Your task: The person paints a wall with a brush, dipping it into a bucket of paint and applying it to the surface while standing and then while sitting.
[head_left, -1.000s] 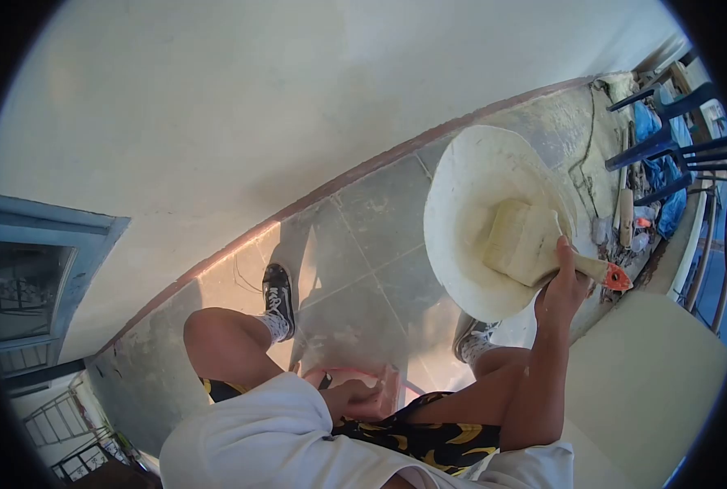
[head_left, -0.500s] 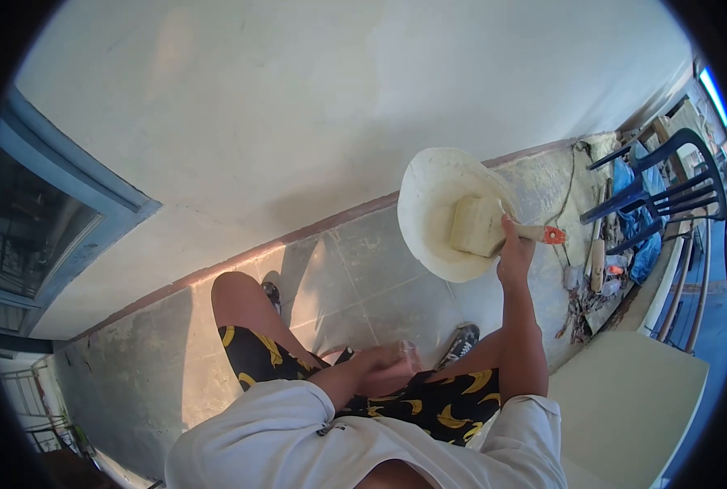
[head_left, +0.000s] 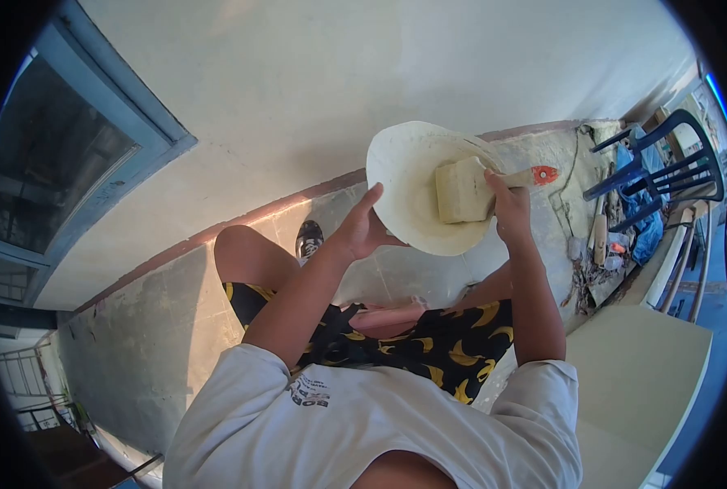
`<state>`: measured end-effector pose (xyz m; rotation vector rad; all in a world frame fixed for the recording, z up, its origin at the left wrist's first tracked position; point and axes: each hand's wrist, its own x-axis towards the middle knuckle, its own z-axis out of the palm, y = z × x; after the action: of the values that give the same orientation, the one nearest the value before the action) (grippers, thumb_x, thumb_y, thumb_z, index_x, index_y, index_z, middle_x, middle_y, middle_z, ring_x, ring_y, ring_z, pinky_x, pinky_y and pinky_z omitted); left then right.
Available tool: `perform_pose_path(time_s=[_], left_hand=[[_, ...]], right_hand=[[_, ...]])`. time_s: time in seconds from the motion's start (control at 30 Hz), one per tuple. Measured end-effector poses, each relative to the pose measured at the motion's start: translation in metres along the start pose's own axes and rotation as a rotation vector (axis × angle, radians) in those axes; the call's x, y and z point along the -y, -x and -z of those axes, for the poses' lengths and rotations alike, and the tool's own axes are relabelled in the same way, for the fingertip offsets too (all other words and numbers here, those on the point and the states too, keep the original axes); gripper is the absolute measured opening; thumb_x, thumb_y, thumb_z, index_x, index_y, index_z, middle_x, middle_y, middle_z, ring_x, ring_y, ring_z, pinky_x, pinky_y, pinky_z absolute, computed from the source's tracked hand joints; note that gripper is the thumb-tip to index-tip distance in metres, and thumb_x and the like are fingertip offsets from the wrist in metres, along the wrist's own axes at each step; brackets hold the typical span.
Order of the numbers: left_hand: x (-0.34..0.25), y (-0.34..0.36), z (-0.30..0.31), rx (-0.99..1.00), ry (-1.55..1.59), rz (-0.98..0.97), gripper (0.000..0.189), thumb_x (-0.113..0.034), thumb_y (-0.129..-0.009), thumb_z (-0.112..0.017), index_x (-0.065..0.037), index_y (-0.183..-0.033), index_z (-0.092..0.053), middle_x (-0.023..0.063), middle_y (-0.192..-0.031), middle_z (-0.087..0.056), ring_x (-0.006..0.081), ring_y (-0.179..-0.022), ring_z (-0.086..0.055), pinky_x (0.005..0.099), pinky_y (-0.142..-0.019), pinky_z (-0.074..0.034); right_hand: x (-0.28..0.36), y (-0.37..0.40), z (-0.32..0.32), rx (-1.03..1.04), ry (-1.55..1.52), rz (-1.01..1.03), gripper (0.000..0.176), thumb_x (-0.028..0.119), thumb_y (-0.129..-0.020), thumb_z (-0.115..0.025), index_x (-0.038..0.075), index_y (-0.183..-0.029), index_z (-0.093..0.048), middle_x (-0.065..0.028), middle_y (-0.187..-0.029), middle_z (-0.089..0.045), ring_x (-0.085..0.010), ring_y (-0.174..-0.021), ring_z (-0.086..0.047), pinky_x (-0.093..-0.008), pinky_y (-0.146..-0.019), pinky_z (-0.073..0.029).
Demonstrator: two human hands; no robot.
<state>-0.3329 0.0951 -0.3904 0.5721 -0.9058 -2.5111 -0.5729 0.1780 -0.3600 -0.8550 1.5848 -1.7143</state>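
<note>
A wide paintbrush [head_left: 461, 191] with pale, paint-coated bristles lies across a shallow white bowl [head_left: 408, 175], its red-tipped handle sticking out past the right rim. My right hand [head_left: 512, 213] is closed on the brush and the bowl's right edge together, thumb on top. On the opposite side, my left hand [head_left: 362, 230] takes hold of the lower left rim, with the thumb up along the edge and the fingers partly hidden underneath. The bowl is held above the floor in front of my knees, tilted so its inside faces me. A pink object [head_left: 388, 318] lies at my lap.
A cream wall [head_left: 298, 90] rises ahead, with a blue-framed window [head_left: 110, 122] at left. Right of me stand a blue plastic chair [head_left: 665, 175] and assorted clutter, including a blue plastic sheet [head_left: 647, 253]. A pale flat panel [head_left: 632, 383] is near my right elbow.
My left hand has come up from my lap to the bowl's left rim. The bowl and brush have shifted slightly left and up in view, still in my right hand.
</note>
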Motion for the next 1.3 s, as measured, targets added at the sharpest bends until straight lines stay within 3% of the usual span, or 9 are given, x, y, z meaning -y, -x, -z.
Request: perform_pose_path(time_s=[0.13, 0.3, 0.47, 0.53, 0.67, 0.9, 1.0, 1.07, 1.3], left_hand=[[-0.001, -0.001, 0.008, -0.068, 0.05, 0.103, 0.054, -0.027, -0.083, -0.048, -0.005, -0.131, -0.035, 0.0132, -0.125, -0.048, 0.028, -0.114, -0.049, 0.0461, -0.092, -0.043], [-0.003, -0.016, 0.019, -0.093, 0.091, 0.16, 0.051, -0.03, -0.087, -0.044, -0.002, -0.13, -0.036, 0.0138, -0.125, -0.048, 0.0282, -0.112, -0.052, 0.0452, -0.093, -0.042], [-0.018, -0.04, 0.027, -0.101, 0.0, 0.166, 0.057, -0.047, -0.093, -0.034, -0.007, -0.134, -0.032, 0.0108, -0.13, -0.046, 0.0257, -0.118, -0.046, 0.0442, -0.096, -0.04], [-0.016, -0.045, 0.033, -0.103, -0.02, 0.161, 0.058, -0.049, -0.093, -0.032, -0.008, -0.135, -0.032, 0.0103, -0.131, -0.045, 0.0253, -0.12, -0.045, 0.0445, -0.097, -0.039], [-0.014, -0.055, 0.037, -0.155, -0.096, 0.097, 0.061, -0.053, -0.094, -0.024, -0.007, -0.133, -0.034, 0.0124, -0.127, -0.048, 0.0255, -0.113, -0.051, 0.0433, -0.09, -0.045], [-0.008, -0.074, 0.038, -0.198, -0.124, 0.095, 0.063, -0.055, -0.092, -0.026, -0.007, -0.132, -0.034, 0.0112, -0.126, -0.049, 0.023, -0.113, -0.052, 0.0394, -0.088, -0.048], [-0.005, -0.081, 0.042, -0.187, -0.153, 0.071, 0.064, -0.055, -0.092, -0.026, -0.005, -0.132, -0.034, 0.0119, -0.125, -0.049, 0.0225, -0.112, -0.052, 0.0382, -0.087, -0.048], [-0.003, -0.082, 0.041, -0.19, -0.176, 0.042, 0.064, -0.055, -0.092, -0.026, -0.005, -0.132, -0.034, 0.0118, -0.124, -0.049, 0.0222, -0.112, -0.052, 0.0373, -0.087, -0.048], [-0.012, -0.074, 0.037, -0.195, -0.313, -0.18, 0.066, -0.053, -0.093, -0.027, -0.004, -0.137, -0.025, 0.0128, -0.132, -0.041, 0.0202, -0.12, -0.043, 0.0321, -0.097, -0.038]], right_hand=[[-0.003, 0.003, -0.015, 0.014, 0.081, -0.037, 0.026, 0.011, -0.084, -0.06, -0.009, -0.101, -0.059, -0.009, -0.094, -0.061, -0.0122, -0.085, -0.057, -0.0248, -0.074, -0.045], [-0.007, -0.001, -0.01, -0.035, 0.279, -0.059, 0.036, 0.018, -0.084, -0.06, -0.011, -0.106, -0.059, -0.0092, -0.096, -0.062, -0.0112, -0.082, -0.056, -0.0243, -0.072, -0.044], [-0.008, -0.015, -0.009, -0.007, 0.465, 0.031, 0.044, 0.025, -0.085, -0.059, -0.009, -0.112, -0.056, -0.017, -0.113, -0.056, -0.0169, -0.102, -0.052, -0.0261, -0.092, -0.036], [-0.009, -0.018, -0.007, 0.044, 0.842, 0.121, 0.037, 0.027, -0.082, -0.062, 0.003, -0.111, -0.062, -0.029, -0.137, -0.032, -0.0328, -0.129, -0.03, -0.0378, -0.104, -0.024], [-0.03, -0.017, -0.009, -0.101, 0.664, 0.03, 0.035, 0.032, -0.08, -0.065, 0.01, -0.108, -0.066, -0.0276, -0.139, -0.029, -0.0377, -0.129, -0.027, -0.0433, -0.105, -0.02], [-0.005, -0.001, -0.044, -0.215, 1.279, 0.424, 0.028, 0.031, -0.075, -0.069, 0.011, -0.093, -0.071, -0.0046, -0.111, -0.048, -0.0283, -0.11, -0.035, -0.0417, -0.098, -0.025], [0.004, -0.016, -0.044, -0.022, 1.167, 0.376, 0.027, 0.025, -0.076, -0.069, 0.005, -0.094, -0.069, -0.0051, -0.091, -0.059, -0.0208, -0.091, -0.052, -0.0338, -0.084, -0.041], [0.009, -0.023, -0.051, -0.001, 0.741, 0.007, 0.028, 0.02, -0.079, -0.069, -0.002, -0.097, -0.066, -0.0071, -0.073, -0.063, -0.0132, -0.067, -0.059, -0.0264, -0.064, -0.047], [-0.001, -0.056, -0.05, 0.055, 0.694, 0.052, 0.031, 0.019, -0.079, -0.067, -0.005, -0.099, -0.064, -0.0088, -0.071, -0.065, -0.0109, -0.062, -0.06, -0.0252, -0.057, -0.047]])
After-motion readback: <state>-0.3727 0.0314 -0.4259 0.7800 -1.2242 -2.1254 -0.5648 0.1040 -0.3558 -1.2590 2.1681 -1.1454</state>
